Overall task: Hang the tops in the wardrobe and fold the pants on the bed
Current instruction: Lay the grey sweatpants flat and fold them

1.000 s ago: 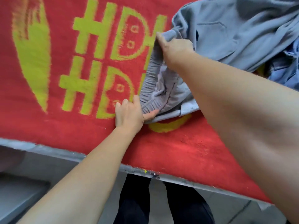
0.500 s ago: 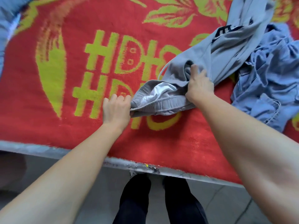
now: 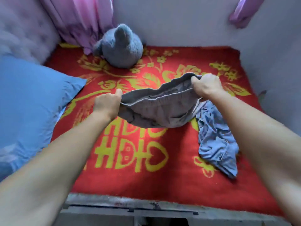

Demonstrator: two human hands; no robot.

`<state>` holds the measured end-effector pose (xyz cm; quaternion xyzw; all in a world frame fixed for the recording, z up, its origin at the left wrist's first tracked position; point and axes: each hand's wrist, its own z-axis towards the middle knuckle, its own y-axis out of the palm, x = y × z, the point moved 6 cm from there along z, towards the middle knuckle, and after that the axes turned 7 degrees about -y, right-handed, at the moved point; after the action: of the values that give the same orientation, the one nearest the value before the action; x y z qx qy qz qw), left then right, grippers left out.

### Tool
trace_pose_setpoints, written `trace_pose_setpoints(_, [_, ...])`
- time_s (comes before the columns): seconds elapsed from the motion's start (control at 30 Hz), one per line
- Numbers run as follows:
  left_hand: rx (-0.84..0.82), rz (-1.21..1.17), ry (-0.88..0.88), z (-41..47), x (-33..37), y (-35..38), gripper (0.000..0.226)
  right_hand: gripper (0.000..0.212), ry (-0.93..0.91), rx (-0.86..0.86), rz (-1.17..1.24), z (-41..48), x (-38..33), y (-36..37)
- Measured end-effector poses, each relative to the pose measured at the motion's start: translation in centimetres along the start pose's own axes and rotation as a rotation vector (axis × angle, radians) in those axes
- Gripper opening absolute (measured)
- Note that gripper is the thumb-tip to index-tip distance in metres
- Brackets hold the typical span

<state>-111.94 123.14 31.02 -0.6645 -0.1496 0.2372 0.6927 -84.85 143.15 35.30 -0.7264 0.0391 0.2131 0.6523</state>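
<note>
Grey pants [image 3: 156,110] with an elastic waistband hang in the air above the bed [image 3: 146,180], which is covered by a red and yellow blanket. My left hand [image 3: 106,103] grips the left end of the waistband. My right hand [image 3: 206,85] grips the right end, a little higher and farther away. The waistband is stretched between both hands and the legs sag in a bunch below. A crumpled blue denim garment [image 3: 216,141] lies on the blanket at the right, under my right forearm.
A blue pillow [image 3: 27,101] lies at the left of the bed. A grey plush toy [image 3: 120,46] sits at the far side against the wall, beside pink curtains [image 3: 78,20]. The bed's grey front edge [image 3: 130,207] runs along the bottom.
Both hands have lifted the grey pants off the blanket and pulled the waistband apart. The view has pulled back and up, so the whole bed shows.
</note>
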Motion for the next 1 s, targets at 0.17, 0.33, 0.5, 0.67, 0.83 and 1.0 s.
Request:
trace_pose_setpoints(0.17, [0.462, -0.039, 0.166, 2.1, -0.5, -18.6, 0.032, 0.035, -0.052, 0.193, 0.019, -3.0, -3.1, -17.9])
trace_pose_setpoints(0.33, [0.658, -0.141, 0.228, 2.9, -0.6, -31.9, 0.048, 0.049, -0.134, 0.329, 0.603, -7.8, -6.0, -29.5])
trace_pose_setpoints(0.5, [0.918, -0.206, 0.181, 0.5, -1.1, -40.1, 0.035, 0.027, -0.357, 0.448, 0.564, -12.5, -7.0, -35.8])
trace_pose_setpoints(0.67, [0.875, -0.193, 0.132, -2.2, -0.9, -43.0, 0.024, 0.079, -0.539, 0.376, -0.08, -15.9, -7.1, -36.1])
trace_pose_setpoints(0.83, [0.849, -0.123, 0.15, -6.0, -0.6, -40.8, 0.02, 0.036, -0.541, 0.38, -0.373, -18.2, -5.8, -33.4])
trace_pose_setpoints(1.0, [0.613, -0.062, 0.167, -8.7, 0.2, -36.2, 0.023, 0.026, -0.567, 0.365, -0.489, -21.1, -4.2, -29.0])
